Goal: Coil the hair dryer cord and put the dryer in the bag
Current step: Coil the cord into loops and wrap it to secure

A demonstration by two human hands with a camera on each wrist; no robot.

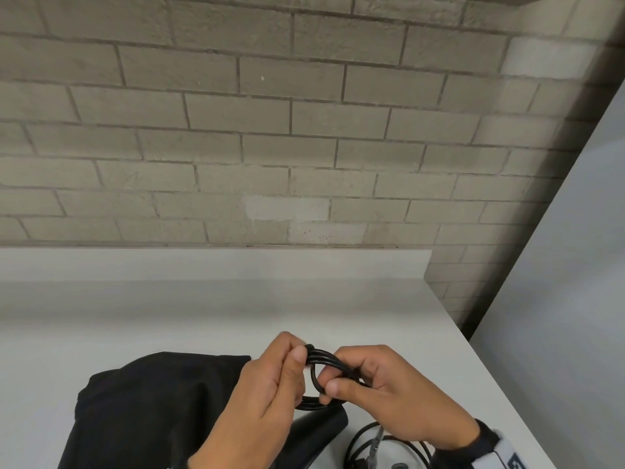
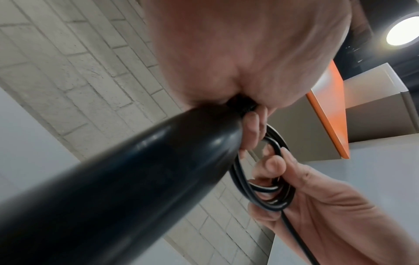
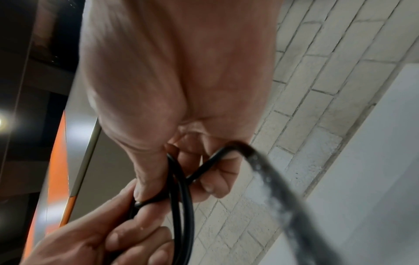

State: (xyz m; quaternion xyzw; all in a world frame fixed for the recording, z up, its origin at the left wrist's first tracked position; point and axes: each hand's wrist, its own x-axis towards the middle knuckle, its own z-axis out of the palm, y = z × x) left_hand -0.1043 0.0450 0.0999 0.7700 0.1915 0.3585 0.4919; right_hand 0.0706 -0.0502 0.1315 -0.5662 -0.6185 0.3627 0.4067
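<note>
Head view: both hands on the coiled cord (image 1: 321,362), low centre.
Left hand (image 1: 270,384) and right hand (image 1: 382,384) pinch its loops; black bag (image 1: 152,411) lower left.

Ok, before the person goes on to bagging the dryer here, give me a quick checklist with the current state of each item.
1. Coil held by both hands: ok. The left hand and right hand both grip the looped cord.
2. Loops gathered together: ok, several strands lie side by side between the thumbs.
3. Whole cord coiled: not ok. A loose stretch of cord lies on the counter below the right hand.
4. Coil fastened: cannot tell.
5. Bag within reach: ok. The black bag lies on the counter beside the left hand.
6. Bag mouth open: cannot tell.
</note>
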